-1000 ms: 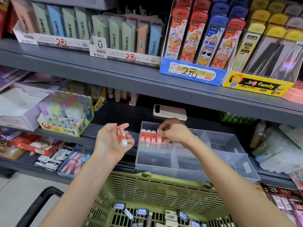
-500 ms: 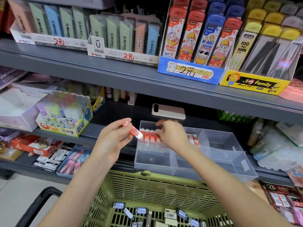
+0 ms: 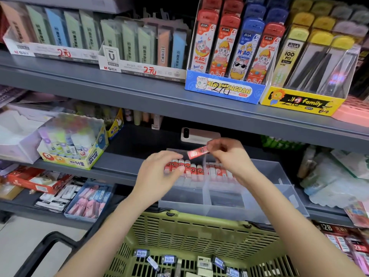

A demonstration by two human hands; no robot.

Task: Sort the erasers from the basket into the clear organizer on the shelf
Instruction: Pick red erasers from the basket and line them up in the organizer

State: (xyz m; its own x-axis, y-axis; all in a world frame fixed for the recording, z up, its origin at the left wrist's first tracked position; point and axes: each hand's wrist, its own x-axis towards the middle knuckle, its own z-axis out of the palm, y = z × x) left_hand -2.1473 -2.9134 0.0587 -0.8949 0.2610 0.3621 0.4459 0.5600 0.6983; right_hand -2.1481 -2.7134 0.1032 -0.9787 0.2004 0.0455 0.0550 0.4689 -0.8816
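R hand [image 3: 229,156] pinches red eraser [image 3: 197,153] by its end (likely light, stiff, slick sleeve); L hand [image 3: 157,174] loose, empty, over clear organizer [image 3: 219,210].

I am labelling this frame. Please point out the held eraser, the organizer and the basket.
held eraser [image 3: 197,152]: head view, middle of its red sleeve.
organizer [image 3: 267,172]: head view, bare back right compartment.
basket [image 3: 199,232]: head view, far green wall.
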